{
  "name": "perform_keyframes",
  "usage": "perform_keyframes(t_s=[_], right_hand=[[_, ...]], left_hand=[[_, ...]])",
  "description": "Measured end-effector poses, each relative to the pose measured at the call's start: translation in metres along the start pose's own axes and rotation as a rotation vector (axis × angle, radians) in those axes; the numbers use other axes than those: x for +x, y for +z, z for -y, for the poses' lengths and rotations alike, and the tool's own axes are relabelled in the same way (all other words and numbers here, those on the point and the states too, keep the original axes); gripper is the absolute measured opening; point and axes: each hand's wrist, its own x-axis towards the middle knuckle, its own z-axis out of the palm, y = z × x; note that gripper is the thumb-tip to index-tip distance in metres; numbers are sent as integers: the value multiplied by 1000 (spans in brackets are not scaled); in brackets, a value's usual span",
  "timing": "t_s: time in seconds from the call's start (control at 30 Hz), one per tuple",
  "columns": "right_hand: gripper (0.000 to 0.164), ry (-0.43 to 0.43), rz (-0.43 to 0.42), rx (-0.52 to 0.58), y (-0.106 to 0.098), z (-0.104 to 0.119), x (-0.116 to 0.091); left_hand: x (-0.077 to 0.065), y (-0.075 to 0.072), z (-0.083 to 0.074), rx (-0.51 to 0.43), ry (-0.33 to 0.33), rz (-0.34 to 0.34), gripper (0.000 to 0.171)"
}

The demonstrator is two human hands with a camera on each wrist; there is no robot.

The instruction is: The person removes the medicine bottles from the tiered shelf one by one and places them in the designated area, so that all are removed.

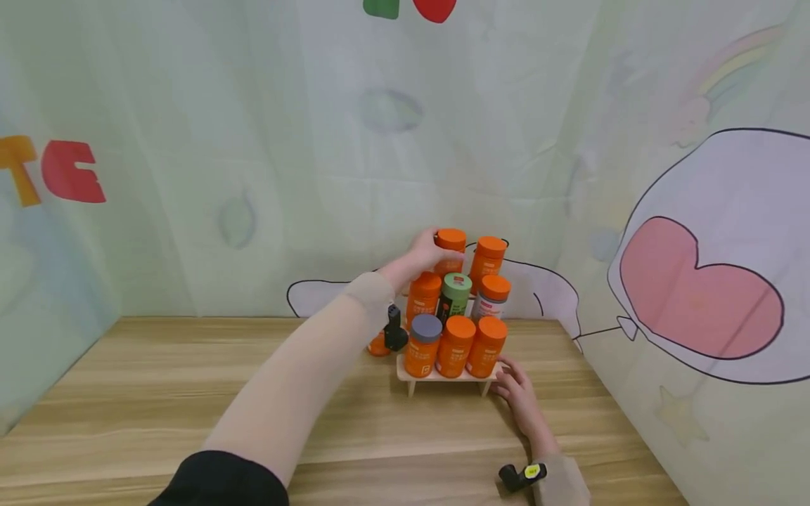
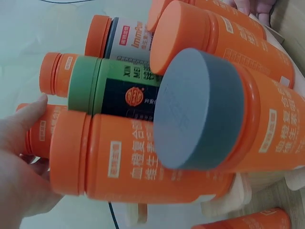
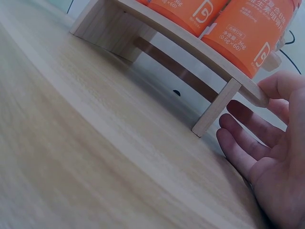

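One cartoon-printed backdrop (image 1: 316, 176) closes off the far and right sides; the wood-grain table (image 1: 209, 379) gives open room leftward. On it stands the tiered wooden rack (image 3: 198, 51), whose front right corner my right hand (image 1: 519, 393) lightly pinches. My left hand (image 1: 427, 251) is curled around an orange vitamin bottle (image 1: 451, 239) at the top tier's left. I judge I'm placing it; next calls for loosening my fingers, then backing out leftward, above the green-capped bottle (image 1: 455, 295).

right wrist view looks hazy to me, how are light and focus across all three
Right wrist: table soft and hazy, print on the bottles clearer; left wrist: large label print readable, backdrop washed pale; head: fairly even light, soft shadow beside the right forearm, small label print unreadable.
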Motion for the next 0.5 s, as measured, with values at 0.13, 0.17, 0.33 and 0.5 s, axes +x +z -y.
perform_keyframes(t_s=[0.13,0.17,0.33,0.5], right_hand=[[43,-21,-3,3,0,-3,2],[43,-26,0,0,0,-4,2],[41,-50,14,-12,1,-7,3],[39,-53,8,-5,-2,-9,5]], left_hand=[[0,-8,2,4,39,-48,76],[-1,-11,3,3,43,-62,78],[-4,-22,12,-54,49,-124,78],[-9,-32,23,-126,67,-192,78]])
